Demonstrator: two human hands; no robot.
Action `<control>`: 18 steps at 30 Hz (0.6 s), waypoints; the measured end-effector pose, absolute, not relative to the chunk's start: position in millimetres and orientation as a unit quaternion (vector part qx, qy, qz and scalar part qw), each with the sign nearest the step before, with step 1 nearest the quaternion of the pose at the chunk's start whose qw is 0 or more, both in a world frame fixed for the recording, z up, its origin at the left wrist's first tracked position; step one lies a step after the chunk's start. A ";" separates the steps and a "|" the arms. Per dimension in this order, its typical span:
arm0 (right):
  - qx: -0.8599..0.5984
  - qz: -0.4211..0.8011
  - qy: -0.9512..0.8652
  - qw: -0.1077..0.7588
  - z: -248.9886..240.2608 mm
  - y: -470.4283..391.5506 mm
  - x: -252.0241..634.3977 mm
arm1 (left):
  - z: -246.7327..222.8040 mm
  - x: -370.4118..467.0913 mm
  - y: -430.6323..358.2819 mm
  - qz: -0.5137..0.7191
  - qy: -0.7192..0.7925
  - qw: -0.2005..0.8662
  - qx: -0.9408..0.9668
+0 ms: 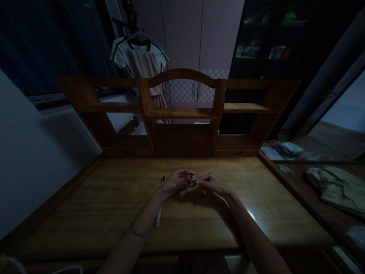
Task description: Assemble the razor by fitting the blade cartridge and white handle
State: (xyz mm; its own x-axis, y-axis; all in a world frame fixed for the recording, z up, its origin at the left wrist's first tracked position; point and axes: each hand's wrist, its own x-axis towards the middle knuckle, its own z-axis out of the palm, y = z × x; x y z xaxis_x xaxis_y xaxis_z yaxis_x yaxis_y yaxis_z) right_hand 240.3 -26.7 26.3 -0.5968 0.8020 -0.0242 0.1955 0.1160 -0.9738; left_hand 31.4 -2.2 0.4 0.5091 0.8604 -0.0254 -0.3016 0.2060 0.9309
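Over the middle of the wooden desk [122, 205], my left hand [174, 182] pinches a small dark and shiny object [192, 178], too small to name. My right hand [210, 183] touches its right side with fingers pressed together. A thin white-handled tool [158, 217] with a dark upper end lies on the desk, partly hidden behind my left wrist. Something dark lies under my left hand, mostly covered. A thin bracelet [138, 231] circles my left forearm.
A wooden shelf unit [182, 113] stands along the desk's back edge. Clothes [142, 61] hang behind it at the left. To the right, a lower surface holds a pale folded cloth or bag [339, 188] and a plastic-wrapped item [291, 149]. A white cable [68, 268] curves at the lower left.
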 end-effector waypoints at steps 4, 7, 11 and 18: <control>-0.327 0.602 -0.660 0.307 23.2 -26.7 236.0 | -0.6 32.2 -3.3 0.411 0.277 0.736 0.461; -0.325 0.611 -0.649 0.316 22.7 -27.5 233.8 | 0.0 31.9 -5.1 0.413 0.268 0.739 0.460; -0.333 0.605 -0.648 0.321 23.9 -28.0 233.2 | 1.6 31.4 -6.0 0.411 0.266 0.735 0.470; -0.347 0.583 -0.659 0.325 24.3 -26.0 236.7 | 2.1 30.2 -4.5 0.422 0.276 0.733 0.457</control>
